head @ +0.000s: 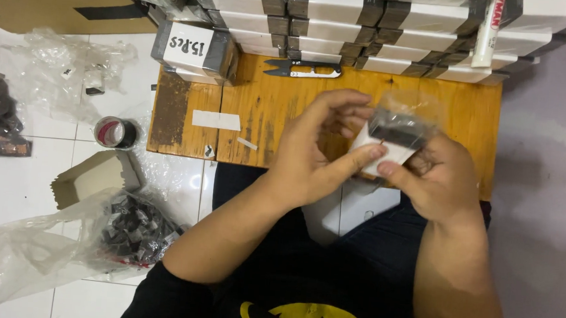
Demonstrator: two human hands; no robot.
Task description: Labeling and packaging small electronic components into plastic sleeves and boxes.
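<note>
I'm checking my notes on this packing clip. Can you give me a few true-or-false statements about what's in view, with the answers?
1. Both hands hold one small white box. True: the left hand and right hand grip it together.
2. The thread snips are in the right hand. False: they lie on the wooden table.
3. A tape roll sits on the floor. True.
4. The stacked boxes are red. False: white with dark bands.
</note>
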